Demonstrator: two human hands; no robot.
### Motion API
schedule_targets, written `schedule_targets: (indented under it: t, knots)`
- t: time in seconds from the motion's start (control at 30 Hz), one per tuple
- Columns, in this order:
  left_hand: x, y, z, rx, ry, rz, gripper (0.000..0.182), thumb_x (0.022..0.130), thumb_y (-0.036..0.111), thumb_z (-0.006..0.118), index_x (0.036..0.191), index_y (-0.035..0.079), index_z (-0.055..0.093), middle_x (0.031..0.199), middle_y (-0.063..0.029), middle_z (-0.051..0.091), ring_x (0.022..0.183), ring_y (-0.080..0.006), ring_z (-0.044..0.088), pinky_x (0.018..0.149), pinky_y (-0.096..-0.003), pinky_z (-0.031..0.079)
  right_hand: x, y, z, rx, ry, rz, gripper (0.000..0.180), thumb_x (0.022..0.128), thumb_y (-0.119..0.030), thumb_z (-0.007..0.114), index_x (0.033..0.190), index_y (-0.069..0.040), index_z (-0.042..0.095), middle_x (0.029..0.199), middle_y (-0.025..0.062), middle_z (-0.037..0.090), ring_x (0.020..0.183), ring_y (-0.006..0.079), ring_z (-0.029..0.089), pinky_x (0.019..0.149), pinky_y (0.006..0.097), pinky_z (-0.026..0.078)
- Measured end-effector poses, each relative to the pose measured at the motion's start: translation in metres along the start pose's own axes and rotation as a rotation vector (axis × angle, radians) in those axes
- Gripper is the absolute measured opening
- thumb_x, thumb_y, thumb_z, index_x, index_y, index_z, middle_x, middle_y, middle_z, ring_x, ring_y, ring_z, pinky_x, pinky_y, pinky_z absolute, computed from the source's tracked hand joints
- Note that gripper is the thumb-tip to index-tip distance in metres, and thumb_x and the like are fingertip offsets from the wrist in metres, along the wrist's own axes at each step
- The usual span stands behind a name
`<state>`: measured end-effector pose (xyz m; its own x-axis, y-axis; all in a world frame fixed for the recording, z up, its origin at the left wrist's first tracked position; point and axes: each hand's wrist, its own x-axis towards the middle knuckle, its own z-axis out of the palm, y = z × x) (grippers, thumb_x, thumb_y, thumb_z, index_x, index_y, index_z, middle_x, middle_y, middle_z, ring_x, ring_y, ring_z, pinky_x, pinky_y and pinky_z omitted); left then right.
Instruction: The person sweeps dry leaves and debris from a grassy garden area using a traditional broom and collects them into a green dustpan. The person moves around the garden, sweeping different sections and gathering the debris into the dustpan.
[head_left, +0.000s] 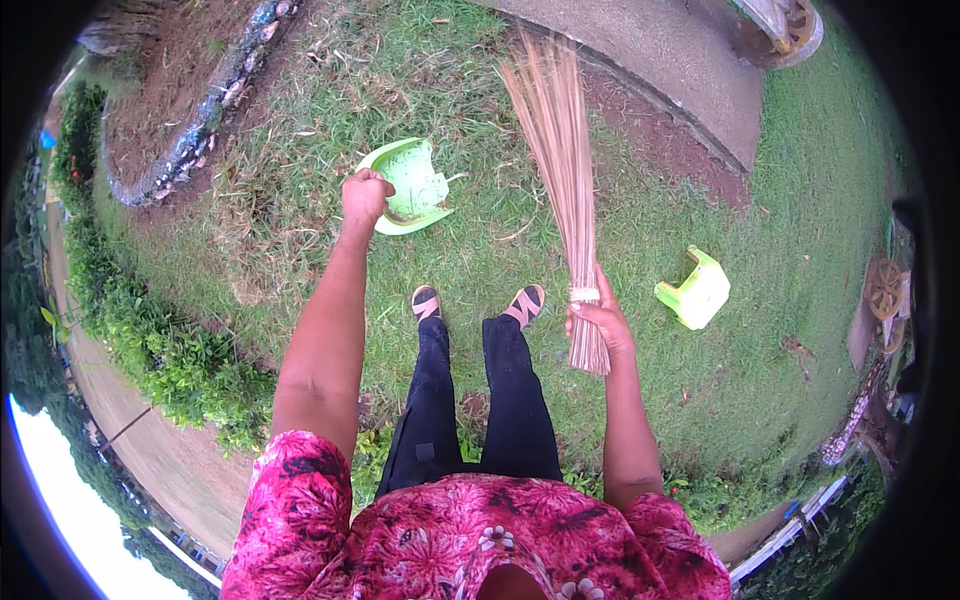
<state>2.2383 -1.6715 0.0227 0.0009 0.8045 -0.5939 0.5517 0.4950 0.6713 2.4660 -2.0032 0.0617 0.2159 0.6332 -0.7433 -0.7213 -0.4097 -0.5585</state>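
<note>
My left hand (365, 198) grips the near-left rim of a broken light-green plastic piece (412, 182), scoop-shaped with a jagged right edge and specks of dirt inside. In my right hand (607, 319) is a broom of bundled thin sticks (559, 165). I hold it around its bound end, close to a pale band (584, 294), with the bristles fanning out away from me. Below the green piece lies grass strewn with dry clippings (262, 217). Whether the piece touches the ground I cannot tell.
Right of the broom, another yellow-green plastic piece (696, 289) rests on the grass. A concrete slab (675, 67) with a raised edge lies ahead right. A stone border (199, 142) curves at far left, above a leafy hedge (165, 352). Wooden wheels (885, 289) stand at far right.
</note>
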Motion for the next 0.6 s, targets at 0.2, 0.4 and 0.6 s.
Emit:
schedule_targets:
  t: [0.2,0.4,0.6]
  knots:
    - [0.01,-0.023,0.002,0.057,0.051,0.015,0.011,0.057,0.007,0.064,0.065,0.006,0.056,0.062,-0.0059,0.057,0.06,-0.016,0.053,0.062,-0.0309,0.043,0.037,0.023,-0.029,0.089,0.343,0.092,0.067,0.069,-0.006,0.065,0.128,-0.012,0.034,0.076,0.0081,0.055,0.056,0.0215,0.059,0.051,0.0341,0.051]
    - [0.008,-0.021,-0.001,0.003,0.045,-0.013,0.011,0.059,0.002,0.063,0.065,0.005,0.055,0.06,-0.006,0.057,0.053,-0.0152,0.052,0.056,-0.0303,0.043,0.069,0.011,0.033,-0.06,-0.073,0.243,0.084,0.067,-0.002,0.066,0.138,-0.013,0.023,0.081,0.0098,0.055,0.059,0.021,0.059,0.053,0.0348,0.052]
    - [0.0,-0.007,-0.001,-0.062,0.037,-0.026,0.01,0.06,-0.002,0.061,0.065,0.003,0.053,0.06,-0.0054,0.056,0.051,-0.0141,0.052,0.05,-0.0289,0.041,0.03,-0.024,0.016,-0.156,-0.311,0.149,0.097,0.068,0.003,0.066,0.144,-0.017,0.01,0.085,0.0114,0.058,0.058,0.0197,0.06,0.051,0.0339,0.052]
